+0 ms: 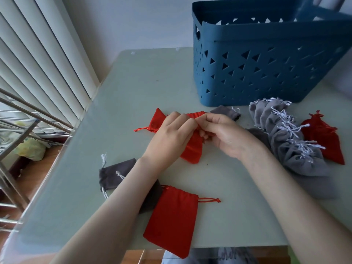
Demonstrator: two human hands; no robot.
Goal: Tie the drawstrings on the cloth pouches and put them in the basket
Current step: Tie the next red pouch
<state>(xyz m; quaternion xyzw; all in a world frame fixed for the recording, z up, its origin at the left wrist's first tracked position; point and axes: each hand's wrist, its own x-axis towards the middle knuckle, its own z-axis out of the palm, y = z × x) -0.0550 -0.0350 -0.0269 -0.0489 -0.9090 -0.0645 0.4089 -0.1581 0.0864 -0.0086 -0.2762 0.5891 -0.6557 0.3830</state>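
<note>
I count one blue basket (257, 73), its wall cut with triangles, standing at the far right of the tabletop (142, 88).

I can separate four red pouches:
- The held red pouch (192, 147) is at the centre of the tabletop.
- The second red pouch (157, 120) lies just behind the hands, its cord trailing left.
- The flat red pouch (171, 221) sits at the near edge, cord stretched out to the right.
- The tied red pouch (323, 138) lies at the far right; whether another sits under it, I cannot tell.

Beside that last one runs the grey row (289, 141) of gathered pouches with white cords. They overlap so much that I make out about six.

Three darker grey pouches lie apart from the row:
- The left grey pouch (112, 176).
- The covered grey pouch (152, 195), under the left forearm.
- The far grey pouch (226, 112), just in front of the basket.

My left hand (171, 134) lies palm down, its fingers (190, 121) curled onto the held pouch's gathered top. My right hand (226, 136) pinches the same spot with thumb and forefinger, and the fingertips of the two hands touch.
</note>
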